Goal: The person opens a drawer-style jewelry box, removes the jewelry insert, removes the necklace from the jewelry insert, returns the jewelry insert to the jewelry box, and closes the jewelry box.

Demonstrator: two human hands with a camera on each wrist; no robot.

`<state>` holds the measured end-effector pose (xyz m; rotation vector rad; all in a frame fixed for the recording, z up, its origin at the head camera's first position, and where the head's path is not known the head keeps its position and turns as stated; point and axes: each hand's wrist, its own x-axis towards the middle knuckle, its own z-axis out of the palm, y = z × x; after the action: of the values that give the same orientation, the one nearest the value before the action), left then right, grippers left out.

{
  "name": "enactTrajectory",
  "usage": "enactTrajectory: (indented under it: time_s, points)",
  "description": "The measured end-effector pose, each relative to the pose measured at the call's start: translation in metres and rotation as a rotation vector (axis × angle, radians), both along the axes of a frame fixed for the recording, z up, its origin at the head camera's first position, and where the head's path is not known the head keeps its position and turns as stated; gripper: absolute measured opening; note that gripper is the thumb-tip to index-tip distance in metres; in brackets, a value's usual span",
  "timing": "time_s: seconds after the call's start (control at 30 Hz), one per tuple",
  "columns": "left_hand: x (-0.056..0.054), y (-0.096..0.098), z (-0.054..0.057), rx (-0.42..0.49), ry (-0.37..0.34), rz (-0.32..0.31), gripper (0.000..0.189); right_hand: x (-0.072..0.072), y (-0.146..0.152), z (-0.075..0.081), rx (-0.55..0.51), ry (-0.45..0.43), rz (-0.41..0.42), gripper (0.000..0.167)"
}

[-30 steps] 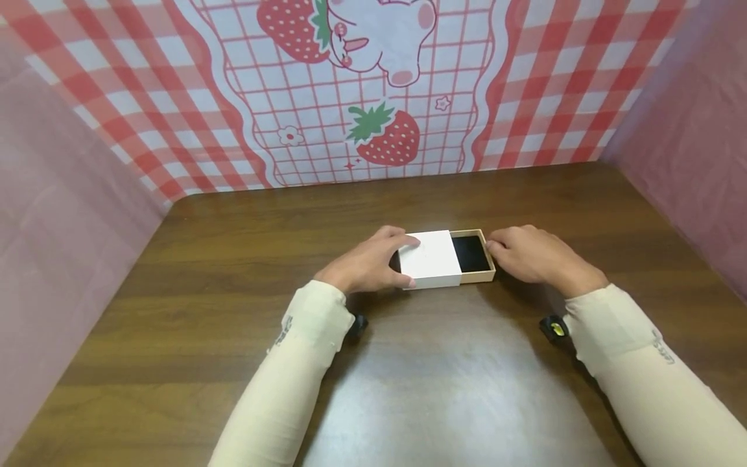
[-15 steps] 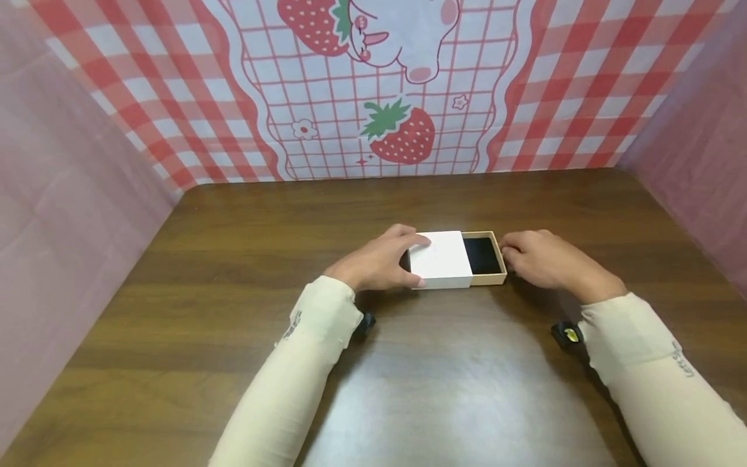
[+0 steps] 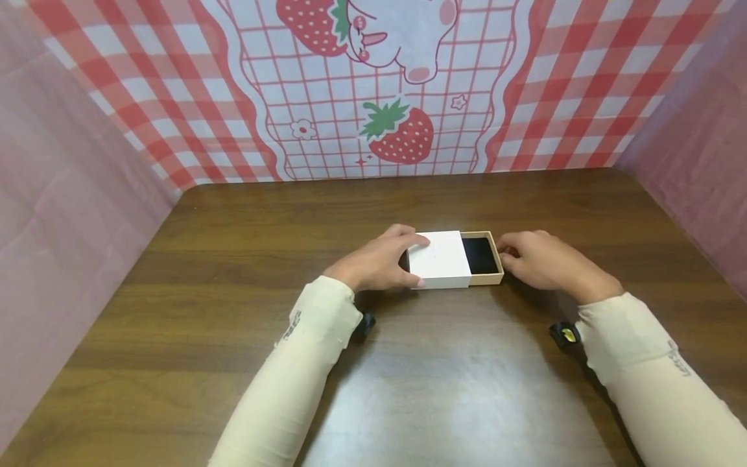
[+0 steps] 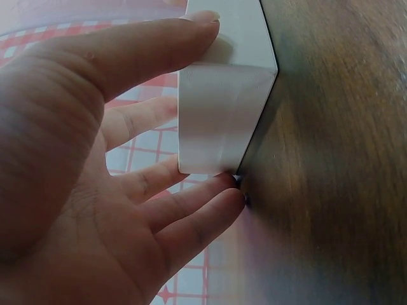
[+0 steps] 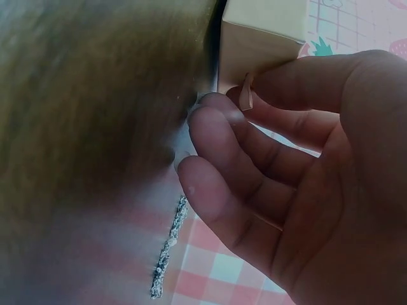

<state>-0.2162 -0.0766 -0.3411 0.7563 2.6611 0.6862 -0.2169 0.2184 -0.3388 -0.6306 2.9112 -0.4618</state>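
A flat white box sleeve (image 3: 439, 254) lies on the wooden table, and a tan drawer (image 3: 486, 279) sticks out of its right end. Black lining (image 3: 480, 255) shows inside the drawer. My left hand (image 3: 379, 259) grips the sleeve's left end, thumb on the near side and fingers across the top and far side. In the left wrist view, the sleeve's white end (image 4: 219, 121) sits between thumb and fingers. At the drawer's right end, my right hand (image 3: 537, 259) pinches a small ribbon pull tab (image 5: 246, 94) between thumb and index finger; the other fingers are curled.
The brown wooden table (image 3: 262, 214) extends around the box. Behind it hangs a red checked cloth (image 3: 403, 136) with strawberries. Pink cloth walls (image 3: 87, 162) stand at both sides. A black wrist camera (image 3: 565, 334) sits under the right cuff.
The head view has shifted slightly, so everything appears a little further right than a second ago. Both hands keep their hold, and the drawer's opening looks about the same.
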Motion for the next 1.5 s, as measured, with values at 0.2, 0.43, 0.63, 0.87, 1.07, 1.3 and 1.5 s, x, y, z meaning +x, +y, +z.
enactTrajectory:
  time_s: [0.2,0.43,0.63,0.87,1.07,1.3,1.5]
  points:
    - [-0.0001,-0.0018,-0.0011,0.005,0.001,0.001,0.076,0.0005,-0.0021,0.0005,0.001,-0.004,0.008,0.028]
    - [-0.0013,-0.0008,-0.0017,-0.003,0.011,0.002,0.076,0.0006,-0.0026,0.0002,0.008,-0.008,0.000,0.027]
    - [-0.0019,0.0004,-0.0027,-0.004,0.004,0.002,0.076,0.0017,-0.0026,-0.0001,0.006,-0.029,-0.015,0.027]
    - [-0.0019,-0.0007,-0.0030,-0.013,-0.003,-0.006,0.076,0.0021,-0.0043,-0.0023,0.014,-0.022,-0.001,0.024]
    - [-0.0026,-0.0010,-0.0028,0.003,0.001,-0.012,0.075,0.0005,-0.0046,-0.0019,0.015,-0.020,-0.002,0.024]
    - [-0.0029,-0.0011,-0.0031,0.006,0.002,-0.015,0.075,0.0002,-0.0049,-0.0014,0.016,-0.010,0.007,0.022]
    - [-0.0019,-0.0012,-0.0023,0.000,-0.006,-0.014,0.075,0.0011,-0.0060,-0.0022,0.020,0.006,0.017,0.021]
